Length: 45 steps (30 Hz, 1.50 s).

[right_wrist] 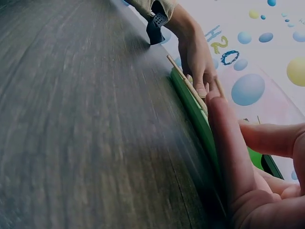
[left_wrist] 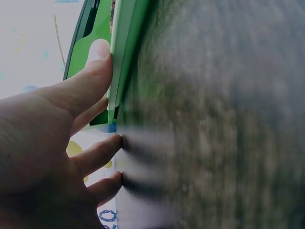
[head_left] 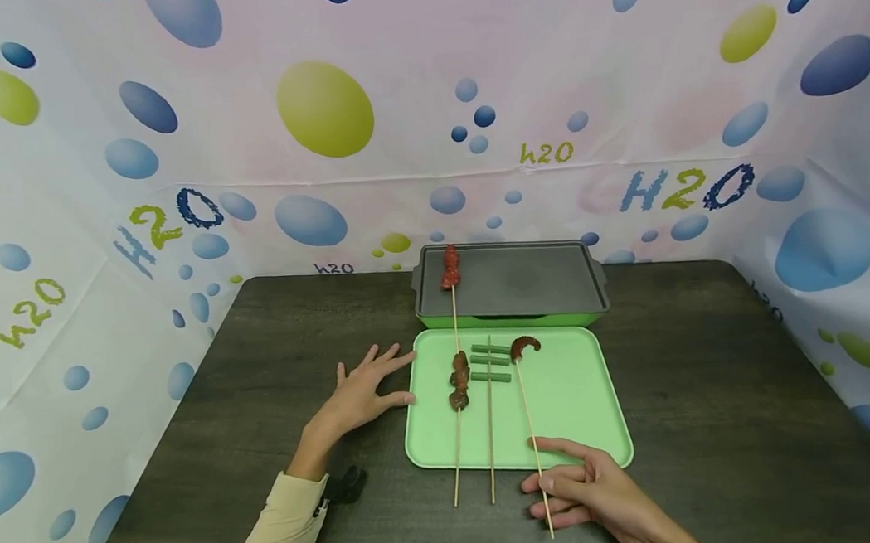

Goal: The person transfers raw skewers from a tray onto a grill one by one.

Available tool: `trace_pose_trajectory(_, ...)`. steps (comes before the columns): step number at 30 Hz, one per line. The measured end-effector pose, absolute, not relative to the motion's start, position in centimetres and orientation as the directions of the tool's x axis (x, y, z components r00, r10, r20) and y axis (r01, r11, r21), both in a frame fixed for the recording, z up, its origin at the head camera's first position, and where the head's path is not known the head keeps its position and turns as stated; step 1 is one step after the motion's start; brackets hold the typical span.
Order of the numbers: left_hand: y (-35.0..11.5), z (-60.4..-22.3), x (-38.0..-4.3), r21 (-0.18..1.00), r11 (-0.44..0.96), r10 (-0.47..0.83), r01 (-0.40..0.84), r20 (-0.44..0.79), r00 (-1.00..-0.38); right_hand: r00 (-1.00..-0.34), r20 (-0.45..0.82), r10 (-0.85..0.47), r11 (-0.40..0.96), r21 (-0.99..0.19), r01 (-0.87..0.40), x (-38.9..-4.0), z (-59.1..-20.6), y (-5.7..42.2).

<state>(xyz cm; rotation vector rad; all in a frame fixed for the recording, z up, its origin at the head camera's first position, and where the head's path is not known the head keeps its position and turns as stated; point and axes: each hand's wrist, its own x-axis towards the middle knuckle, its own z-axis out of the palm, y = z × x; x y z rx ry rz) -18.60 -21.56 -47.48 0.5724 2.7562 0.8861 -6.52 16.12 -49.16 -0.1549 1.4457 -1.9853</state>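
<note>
My right hand [head_left: 590,486] pinches the lower stick of a skewer [head_left: 527,407] tipped with a curled, dark reddish-brown piece. That skewer lies over the light green tray [head_left: 577,396]. Left of it is a skewer with several green stick-like pieces [head_left: 490,377], then one with brown meat-like chunks [head_left: 460,382]; both handles overhang the front rim. At the tray's left edge my left hand [head_left: 360,392] has its fingers spread, the thumb touching the rim [left_wrist: 114,71] in the left wrist view. Red chunks [head_left: 451,268] on a stick rest on the grey griddle [head_left: 517,275].
Behind the tray stands the griddle, with a green base [head_left: 513,320] and side handles. A dark wood-grain table [head_left: 711,387] extends to both sides. A white backdrop [head_left: 409,99] with coloured ovals rises behind. The left wrist wears a black strap device [head_left: 347,484].
</note>
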Motion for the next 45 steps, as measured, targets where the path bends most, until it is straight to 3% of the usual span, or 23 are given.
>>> trace_pose_trajectory(20, -21.5, -46.7, -19.1, 0.56, 0.765, 0.424, 0.317, -0.068, -0.903, -0.815, -0.192, -0.547, -0.16, -0.931, 0.327, -5.7, -48.2, 17.3)
trace_pose_trajectory(25, -21.4, -46.7, -19.5, 0.55, 0.767, 0.44, 0.332, -0.073, -0.895, -0.833, -0.236, -0.501, -0.107, -0.938, 0.33, -6.1, -47.2, 17.0)
trace_pose_trajectory(32, -21.9, -46.9, -19.9, 0.531, 0.784, 0.434, 0.323, -0.095, -0.896, -0.872, -0.241, -0.426, -0.047, -0.957, 0.287, -7.8, -46.2, 15.6)
trace_pose_trajectory(45, -21.9, -47.2, -19.9, 0.557, 0.763, 0.451, 0.327, -0.097, -0.887, -0.915, -0.215, -0.341, -0.113, -0.957, 0.267, -12.8, -45.8, 12.6)
